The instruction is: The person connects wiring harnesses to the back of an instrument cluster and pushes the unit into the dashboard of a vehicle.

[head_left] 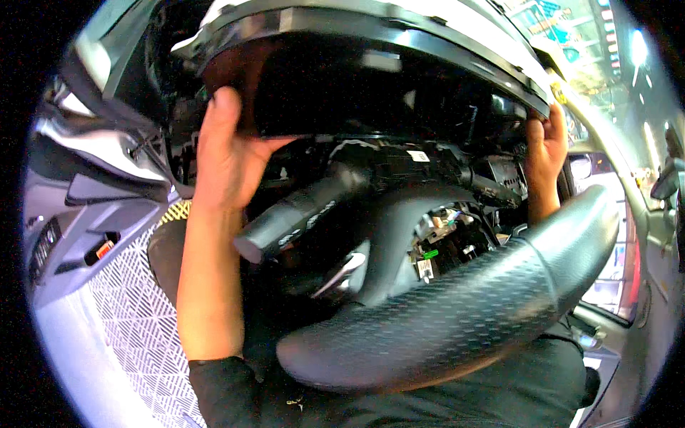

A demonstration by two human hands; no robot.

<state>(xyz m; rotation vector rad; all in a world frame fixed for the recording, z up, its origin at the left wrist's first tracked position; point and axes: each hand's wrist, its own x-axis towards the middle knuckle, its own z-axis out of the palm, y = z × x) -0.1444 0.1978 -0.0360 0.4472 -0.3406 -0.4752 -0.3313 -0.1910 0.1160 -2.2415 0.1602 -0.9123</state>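
I sit in a car's driver seat, facing a black instrument cluster panel (357, 85) above the steering column. My left hand (228, 153) grips the panel's left edge, thumb up along its side. At the far right, my right hand (546, 150) holds the panel's right end, fingers curled over its rim. The black textured steering wheel (464, 314) fills the foreground below both arms. Its hub is open, showing wiring and connectors (446, 246). A dark stalk lever (296, 214) juts out left of the column, just under my left palm.
The open driver's door (93, 214) with grey trim and switches lies to the left. A white patterned floor mat (135, 335) covers the sill area below it. A workshop with bright lights shows through the windscreen (592, 50) at upper right.
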